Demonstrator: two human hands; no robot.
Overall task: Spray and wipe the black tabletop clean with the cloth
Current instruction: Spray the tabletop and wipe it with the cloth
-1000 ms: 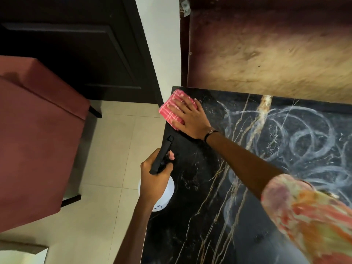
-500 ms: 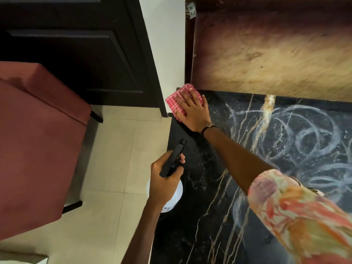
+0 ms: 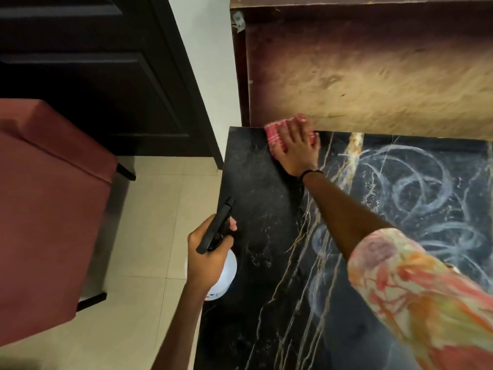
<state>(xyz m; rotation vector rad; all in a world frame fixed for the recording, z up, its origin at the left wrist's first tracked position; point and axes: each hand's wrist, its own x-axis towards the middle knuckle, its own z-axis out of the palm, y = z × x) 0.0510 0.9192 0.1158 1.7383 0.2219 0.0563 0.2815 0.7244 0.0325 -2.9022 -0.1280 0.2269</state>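
Note:
The black marble tabletop [image 3: 261, 204] with gold veins fills the right half of the view; pale swirl smears cover its right part. My right hand [image 3: 297, 149] presses a pink checked cloth [image 3: 276, 132] flat against the table's far edge, near the far left corner, fingers spread over it. My left hand [image 3: 209, 252] grips a white spray bottle [image 3: 226, 273] by its black trigger head, held at the table's left edge, nozzle pointing away from me.
A brown wooden panel [image 3: 373, 76] rises directly behind the table's far edge. A red upholstered chair [image 3: 45, 209] stands on the beige tiled floor [image 3: 160, 209] to the left. A dark door [image 3: 93, 76] and white wall strip lie beyond.
My right hand has slid the cloth from the table's left edge up and rightwards along the far edge. The left hand with the bottle has held its place.

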